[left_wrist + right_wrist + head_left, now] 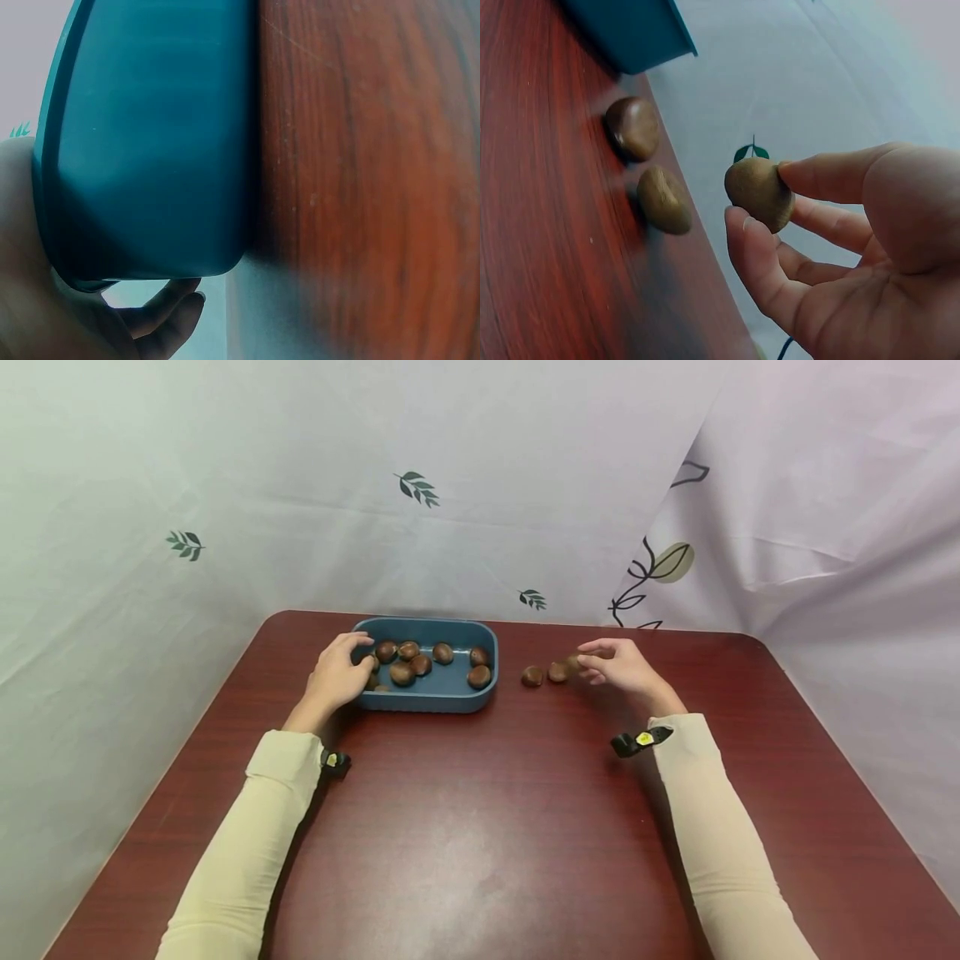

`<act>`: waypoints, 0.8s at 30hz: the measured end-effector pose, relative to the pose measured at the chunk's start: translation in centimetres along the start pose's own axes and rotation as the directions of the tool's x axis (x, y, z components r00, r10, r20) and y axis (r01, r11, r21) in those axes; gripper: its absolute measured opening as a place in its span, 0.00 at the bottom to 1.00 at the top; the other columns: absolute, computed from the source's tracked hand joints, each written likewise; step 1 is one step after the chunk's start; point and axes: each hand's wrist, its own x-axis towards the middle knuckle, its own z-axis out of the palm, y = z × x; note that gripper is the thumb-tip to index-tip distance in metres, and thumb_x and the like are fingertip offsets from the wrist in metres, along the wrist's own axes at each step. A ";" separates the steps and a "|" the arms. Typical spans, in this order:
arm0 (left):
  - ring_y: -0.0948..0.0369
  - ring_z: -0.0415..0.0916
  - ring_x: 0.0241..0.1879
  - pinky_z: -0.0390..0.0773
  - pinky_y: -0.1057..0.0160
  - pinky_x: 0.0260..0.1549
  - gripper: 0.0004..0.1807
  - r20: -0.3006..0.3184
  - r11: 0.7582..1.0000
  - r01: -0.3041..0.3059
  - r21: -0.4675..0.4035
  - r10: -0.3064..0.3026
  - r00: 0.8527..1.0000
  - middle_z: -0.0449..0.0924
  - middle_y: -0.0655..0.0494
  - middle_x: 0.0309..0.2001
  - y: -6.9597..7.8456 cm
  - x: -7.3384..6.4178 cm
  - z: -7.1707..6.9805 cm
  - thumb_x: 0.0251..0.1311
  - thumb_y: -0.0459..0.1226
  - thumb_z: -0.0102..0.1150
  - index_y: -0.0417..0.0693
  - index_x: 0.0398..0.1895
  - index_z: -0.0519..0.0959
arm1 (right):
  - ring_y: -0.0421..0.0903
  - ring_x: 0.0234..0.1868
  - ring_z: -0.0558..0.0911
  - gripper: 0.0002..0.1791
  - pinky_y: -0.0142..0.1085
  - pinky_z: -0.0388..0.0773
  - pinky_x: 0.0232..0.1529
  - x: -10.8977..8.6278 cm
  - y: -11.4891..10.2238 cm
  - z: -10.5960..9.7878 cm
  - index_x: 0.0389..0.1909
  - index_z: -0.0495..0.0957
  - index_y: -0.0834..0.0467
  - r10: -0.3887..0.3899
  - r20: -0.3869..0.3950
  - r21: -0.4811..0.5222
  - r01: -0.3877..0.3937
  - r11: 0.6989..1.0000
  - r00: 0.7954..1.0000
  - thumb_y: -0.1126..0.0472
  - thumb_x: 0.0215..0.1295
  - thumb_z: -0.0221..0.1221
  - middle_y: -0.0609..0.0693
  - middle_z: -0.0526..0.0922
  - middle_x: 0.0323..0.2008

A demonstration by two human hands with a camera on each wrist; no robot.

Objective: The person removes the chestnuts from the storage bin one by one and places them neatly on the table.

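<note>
Pinching a raised chestnut (757, 191), right hand (621, 667) at arm's length, left hand (334, 675) gripping the blue tray (427, 702) by one end

In the head view the left forearm (240, 843), sleeved almost to the wrist (302, 720), slants forward and inward. The left grip (337, 675) shows its back, its thumb (366, 662) and forefinger (356, 637) parted, while the left wrist view shows other fingers (174, 324) curved. The right forearm (731, 843), likewise sleeved, also slants forward and inward. The right grip (626, 670) pinches between its thumb (829, 178) and a fingertip (744, 238), with more fingers bent behind. The two grips stand well apart and roughly level with each other.
</note>
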 end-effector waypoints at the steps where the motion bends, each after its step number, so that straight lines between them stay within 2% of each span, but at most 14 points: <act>1: 0.44 0.55 0.73 0.61 0.31 0.58 0.24 -0.001 1.000 0.000 0.000 0.000 1.000 0.60 0.51 0.74 0.0 0.0 0.0 0.70 0.39 0.47 0.46 0.68 0.71 | 0.55 0.43 0.86 0.22 0.36 0.83 0.38 -0.1 0.1 -0.1 0.60 0.73 0.73 0.006 -0.002 -0.005 -0.006 1.000 1.000 0.63 0.71 0.57 0.67 0.81 0.51; 10: 0.45 0.55 0.73 0.61 0.31 0.58 0.24 -0.001 1.000 0.007 0.006 -0.007 1.000 0.60 0.52 0.74 -0.2 0.0 0.1 0.70 0.40 0.47 0.47 0.68 0.71 | 0.45 0.39 0.86 0.24 0.35 0.82 0.39 -0.5 0.9 -0.4 0.63 0.70 0.73 0.130 0.001 0.007 -0.130 0.992 0.992 0.63 0.72 0.57 0.69 0.78 0.56; 17: 0.45 0.55 0.73 0.61 0.31 0.58 0.24 0.002 1.000 0.006 0.001 -0.006 1.000 0.60 0.52 0.74 -0.2 0.0 0.1 0.70 0.40 0.47 0.47 0.68 0.71 | 0.47 0.37 0.85 0.22 0.33 0.82 0.36 -0.2 1.4 -0.1 0.62 0.71 0.72 0.138 0.005 -0.023 -0.138 0.990 0.990 0.64 0.72 0.56 0.67 0.80 0.51; 24: 0.44 0.55 0.73 0.61 0.32 0.58 0.24 0.009 1.000 0.006 0.001 -0.006 1.000 0.59 0.52 0.74 -0.1 0.1 0.0 0.71 0.40 0.46 0.46 0.68 0.71 | 0.46 0.38 0.85 0.22 0.36 0.82 0.38 -0.1 1.7 0.1 0.62 0.72 0.71 0.152 0.009 -0.054 -0.151 0.987 0.988 0.64 0.72 0.56 0.65 0.81 0.50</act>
